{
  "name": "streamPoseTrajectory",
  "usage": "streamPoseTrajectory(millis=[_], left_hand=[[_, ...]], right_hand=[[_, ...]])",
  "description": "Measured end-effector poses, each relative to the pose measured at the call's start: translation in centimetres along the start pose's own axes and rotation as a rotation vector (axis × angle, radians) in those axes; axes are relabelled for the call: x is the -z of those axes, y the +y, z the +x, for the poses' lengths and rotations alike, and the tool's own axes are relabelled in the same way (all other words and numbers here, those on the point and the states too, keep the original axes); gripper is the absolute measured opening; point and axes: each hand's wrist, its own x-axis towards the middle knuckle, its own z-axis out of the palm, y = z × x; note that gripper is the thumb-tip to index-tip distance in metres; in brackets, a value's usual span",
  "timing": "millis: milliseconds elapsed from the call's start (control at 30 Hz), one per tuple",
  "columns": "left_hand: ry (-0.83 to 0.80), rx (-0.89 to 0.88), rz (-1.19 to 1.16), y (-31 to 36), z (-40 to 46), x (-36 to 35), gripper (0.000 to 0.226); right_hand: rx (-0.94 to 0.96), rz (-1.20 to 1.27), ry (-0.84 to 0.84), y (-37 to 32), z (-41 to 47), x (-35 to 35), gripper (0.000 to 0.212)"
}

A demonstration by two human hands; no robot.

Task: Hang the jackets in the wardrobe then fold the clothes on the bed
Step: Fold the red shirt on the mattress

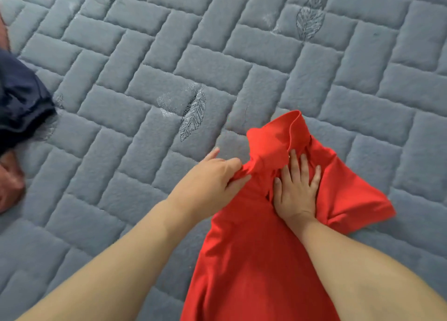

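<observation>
Red shirt spread on the bed, low and right of centre, collar end farthest from the camera, body running down out of the bottom edge. One short sleeve fanned out to the right, flat on the cover. Right hand laid flat on the cloth just below the collar, fingers straight and slightly spread, pressing down, gripping nothing. Left hand at the shirt's left edge near the shoulder, thumb and curled fingers pinching a bunched fold of red fabric, index finger stretched out over the bedcover. Grey-blue quilted cover in a brick pattern with stitched leaf motifs. Dark navy garment crumpled at the far left edge, well apart from the shirt. Something reddish-brown beneath it at the left border, too cropped to identify.
</observation>
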Motion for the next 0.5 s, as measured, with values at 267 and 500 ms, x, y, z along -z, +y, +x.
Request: streamPoseTrajectory(millis=[267,500], left_hand=[[-0.507,0.569,-0.039,-1.3,1.8,3.6,0.037],[-0.388,0.651,-0.418,-1.8,-0.6,4.1,0.018]], right_hand=[[-0.024,-0.008,0.041,-0.1,0.3,-0.6,0.063],[-0.026,-0.014,0.046,0.0,0.3,-1.0,0.063]])
